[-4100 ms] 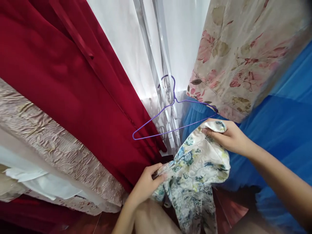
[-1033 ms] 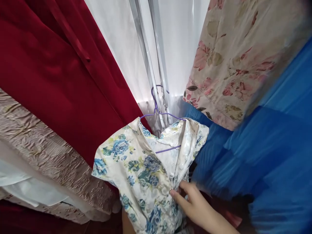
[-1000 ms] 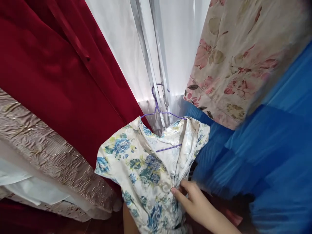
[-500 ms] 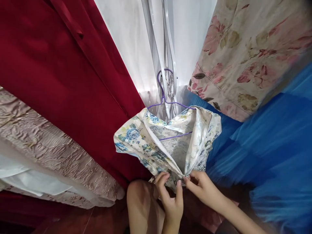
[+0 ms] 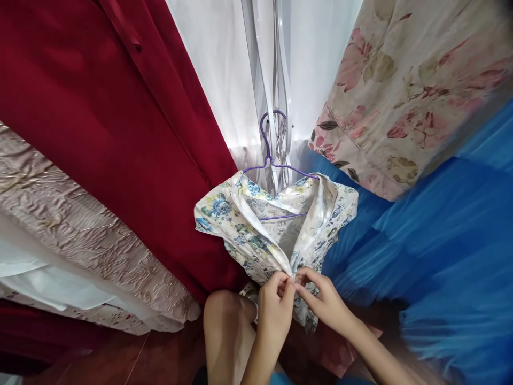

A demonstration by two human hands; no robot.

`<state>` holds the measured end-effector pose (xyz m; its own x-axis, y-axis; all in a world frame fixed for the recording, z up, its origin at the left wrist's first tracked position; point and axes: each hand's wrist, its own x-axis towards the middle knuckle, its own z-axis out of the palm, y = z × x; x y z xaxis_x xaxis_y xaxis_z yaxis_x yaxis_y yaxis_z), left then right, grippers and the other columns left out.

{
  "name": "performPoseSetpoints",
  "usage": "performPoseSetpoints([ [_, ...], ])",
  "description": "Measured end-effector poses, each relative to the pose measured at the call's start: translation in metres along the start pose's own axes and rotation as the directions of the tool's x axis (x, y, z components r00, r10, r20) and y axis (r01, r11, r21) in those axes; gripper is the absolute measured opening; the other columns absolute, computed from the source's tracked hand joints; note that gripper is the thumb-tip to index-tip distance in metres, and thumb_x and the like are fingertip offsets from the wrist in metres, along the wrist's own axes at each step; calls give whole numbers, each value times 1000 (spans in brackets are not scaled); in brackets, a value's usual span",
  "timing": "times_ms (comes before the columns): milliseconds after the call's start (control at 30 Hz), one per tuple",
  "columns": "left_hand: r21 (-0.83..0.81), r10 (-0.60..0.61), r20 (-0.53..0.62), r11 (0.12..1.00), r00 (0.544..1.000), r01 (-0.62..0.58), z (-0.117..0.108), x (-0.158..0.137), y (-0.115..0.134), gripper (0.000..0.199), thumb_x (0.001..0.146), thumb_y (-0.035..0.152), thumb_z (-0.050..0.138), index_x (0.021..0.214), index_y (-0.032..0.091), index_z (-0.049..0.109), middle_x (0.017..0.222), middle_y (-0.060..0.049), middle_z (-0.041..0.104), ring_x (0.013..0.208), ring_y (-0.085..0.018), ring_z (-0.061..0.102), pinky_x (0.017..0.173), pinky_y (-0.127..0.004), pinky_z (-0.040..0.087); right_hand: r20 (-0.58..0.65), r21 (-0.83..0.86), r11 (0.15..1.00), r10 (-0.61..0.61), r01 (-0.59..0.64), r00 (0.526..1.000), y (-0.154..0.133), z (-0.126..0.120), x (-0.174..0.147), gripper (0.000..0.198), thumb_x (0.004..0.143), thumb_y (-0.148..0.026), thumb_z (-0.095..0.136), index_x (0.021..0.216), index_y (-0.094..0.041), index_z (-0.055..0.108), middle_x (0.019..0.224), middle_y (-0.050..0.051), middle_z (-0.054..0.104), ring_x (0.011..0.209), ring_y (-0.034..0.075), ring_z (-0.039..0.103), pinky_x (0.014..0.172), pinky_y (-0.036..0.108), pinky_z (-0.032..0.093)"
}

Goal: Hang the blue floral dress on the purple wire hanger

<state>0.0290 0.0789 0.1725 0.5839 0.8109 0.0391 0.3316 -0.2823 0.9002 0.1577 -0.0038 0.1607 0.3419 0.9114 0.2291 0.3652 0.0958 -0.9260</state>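
A sleeveless-looking floral blouse (image 5: 256, 243) in white, blue and yellow hangs on a purple wire hanger (image 5: 267, 144). Its front edges meet low on the chest, and the neckline gapes above them. My left hand (image 5: 276, 299) pinches the front edge from the left, thumb and finger pressed together. From the right, my right hand (image 5: 318, 294) pinches the opposite edge at the same spot, its fingertips touching the left ones. Whatever fastening lies between the fingertips is hidden. The lower part of the blouse hangs down behind my hands.
A white metal rack (image 5: 284, 64) holds the hanger in front of a white cloth. Red fabric (image 5: 160, 133) and a textured pinkish garment (image 5: 100, 235) hang at left. Pink floral cloth (image 5: 401, 96) and blue tulle (image 5: 433, 240) hang at right. My bent knee (image 5: 224, 321) is below the blouse.
My left hand has gone from spread fingers to a pinch on the blouse's front. Both hands and the front edges have shifted slightly left and up.
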Motion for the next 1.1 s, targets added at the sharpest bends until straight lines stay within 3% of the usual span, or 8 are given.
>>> performPoseSetpoints([
  [167, 117, 30, 1, 993, 1000, -29, -17, 10, 15, 16, 86, 28, 56, 73, 20, 59, 74, -1, 60, 70, -17, 55, 66, -28, 40, -135, -4, 1000, 4, -5, 991, 10, 18, 2, 18, 98, -31, 52, 86, -19, 58, 79, 1, 60, 76, 18, 58, 73, 27, 47],
  [267, -159, -41, 125, 985, 991, 61, -18, 11, 21, 19, 84, 27, 58, 68, 17, 58, 65, 0, 51, 61, -13, 46, 57, -24, 35, -203, -46, 998, -39, 30, 978, 20, 23, -2, 13, 95, -26, 53, 83, -20, 55, 76, 0, 57, 73, 17, 55, 70, 26, 45],
  [367, -599, -181, 322, 721, 929, 348, -24, 19, 37, 23, 79, 32, 69, 71, 15, 56, 56, 7, 32, 47, -5, 23, 43, -18, 20, -249, -98, 992, -98, 75, 964, 32, 23, -4, 10, 95, -22, 53, 85, -20, 55, 76, 0, 56, 72, 16, 54, 69, 26, 42],
  [433, -758, -202, 361, 505, 910, 413, -34, 32, 60, 25, 76, 30, 75, 74, 15, 55, 55, 11, 23, 43, -3, 14, 38, -16, 14, -247, -131, 986, -132, 102, 960, 36, 22, -5, 10, 95, -21, 52, 85, -20, 54, 75, -1, 55, 71, 16, 53, 68, 26, 41],
  [700, -887, 43, 111, 456, 993, 80, -77, 98, 184, 7, 85, 14, 64, 80, 11, 61, 52, 11, 30, 37, 0, 22, 32, -11, 18, -218, -181, 966, -220, 183, 951, 28, -6, 8, 11, 96, -21, 52, 85, -21, 52, 75, 0, 53, 70, 16, 51, 68, 27, 40],
  [867, -754, 230, -33, 633, 973, -175, -80, 103, 189, 11, 86, 18, 63, 79, 12, 67, 53, 8, 32, 40, -2, 23, 34, -14, 20, -27, -236, 949, -222, 210, 975, 33, -50, 20, 12, 97, -24, 53, 85, -21, 53, 77, 1, 54, 72, 17, 53, 68, 29, 41],
  [967, -394, 398, -237, 794, 886, -463, -77, 103, 170, 7, 85, 18, 67, 79, 15, 71, 67, 1, 53, 58, -7, 48, 47, -17, 38, 29, -200, 968, -150, 153, 988, 25, -67, 29, 12, 97, -28, 55, 88, -21, 57, 79, 2, 59, 73, 18, 56, 68, 30, 42],
  [1100, 33, 628, -291, 760, 722, -649, -75, 104, 153, 8, 86, 19, 68, 78, 18, 69, 120, -7, 61, 94, -16, 61, 69, -24, 51, -59, 84, 989, -113, 118, 992, -21, -68, 53, 17, 98, -37, 56, 103, -21, 62, 83, 2, 63, 75, 18, 58, 69, 30, 46],
])
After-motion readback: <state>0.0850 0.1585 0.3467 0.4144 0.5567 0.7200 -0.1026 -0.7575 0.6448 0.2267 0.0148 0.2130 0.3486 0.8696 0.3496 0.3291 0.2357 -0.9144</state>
